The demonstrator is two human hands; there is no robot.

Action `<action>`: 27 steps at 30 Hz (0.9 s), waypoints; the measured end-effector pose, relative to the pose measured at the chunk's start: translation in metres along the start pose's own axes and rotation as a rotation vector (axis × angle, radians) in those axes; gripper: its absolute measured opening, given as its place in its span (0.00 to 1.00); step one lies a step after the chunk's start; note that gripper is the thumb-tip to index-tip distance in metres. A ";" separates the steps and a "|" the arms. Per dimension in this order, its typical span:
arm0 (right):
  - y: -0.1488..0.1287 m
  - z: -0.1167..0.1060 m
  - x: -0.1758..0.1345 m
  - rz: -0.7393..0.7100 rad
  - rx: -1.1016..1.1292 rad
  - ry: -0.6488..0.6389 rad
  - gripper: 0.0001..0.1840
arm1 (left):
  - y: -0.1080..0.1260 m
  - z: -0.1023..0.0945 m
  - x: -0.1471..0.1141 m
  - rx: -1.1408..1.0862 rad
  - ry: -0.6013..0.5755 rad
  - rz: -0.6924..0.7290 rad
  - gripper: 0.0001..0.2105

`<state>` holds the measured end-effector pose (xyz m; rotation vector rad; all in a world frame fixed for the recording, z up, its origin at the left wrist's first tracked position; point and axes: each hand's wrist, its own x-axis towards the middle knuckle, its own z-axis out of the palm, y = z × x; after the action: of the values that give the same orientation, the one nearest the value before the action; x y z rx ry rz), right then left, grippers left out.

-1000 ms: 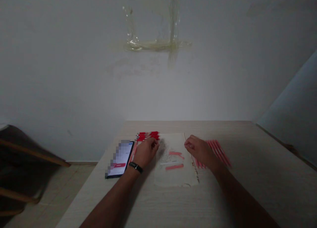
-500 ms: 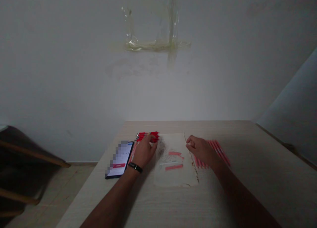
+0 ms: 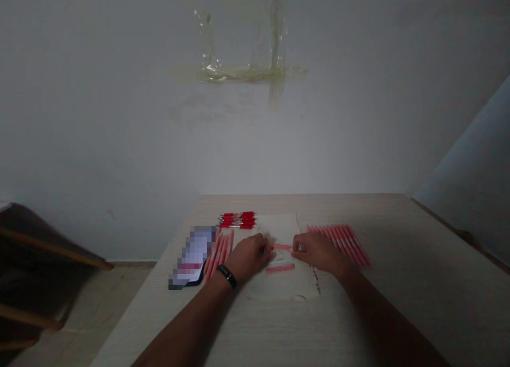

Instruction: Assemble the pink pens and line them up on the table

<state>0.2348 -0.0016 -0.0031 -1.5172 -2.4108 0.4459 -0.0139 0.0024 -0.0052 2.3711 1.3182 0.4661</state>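
My left hand is over the left part of a pale paper sheet, fingers curled together at the left end of a short pink pen part. My right hand comes in from the other side, thumb and fingertips pinched by that part's right end. What either pinch holds is hidden. Just below, a clear thin tube and a second pink pen part lie on the sheet.
Red pens lie grouped at the back left, with pink pens beside a phone. Right of the sheet is a row of several pink pens. The table meets a wall; dark furniture stands left.
My left hand has moved from the red pens right and towards me onto the sheet. My right hand has shifted slightly left and nearer. The pink parts lie about where they were.
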 end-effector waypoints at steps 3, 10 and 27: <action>-0.001 0.003 0.000 -0.006 -0.010 -0.007 0.02 | -0.001 0.003 0.000 0.010 -0.021 0.016 0.06; 0.001 0.005 0.000 -0.011 0.000 -0.008 0.02 | -0.004 0.003 0.001 0.019 -0.034 0.024 0.03; -0.015 0.002 0.002 -0.218 0.277 0.163 0.06 | 0.003 0.002 0.003 -0.208 0.029 0.138 0.08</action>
<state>0.2209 -0.0060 0.0012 -1.1168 -2.2457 0.5581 -0.0096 0.0036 -0.0052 2.2967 1.0662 0.6475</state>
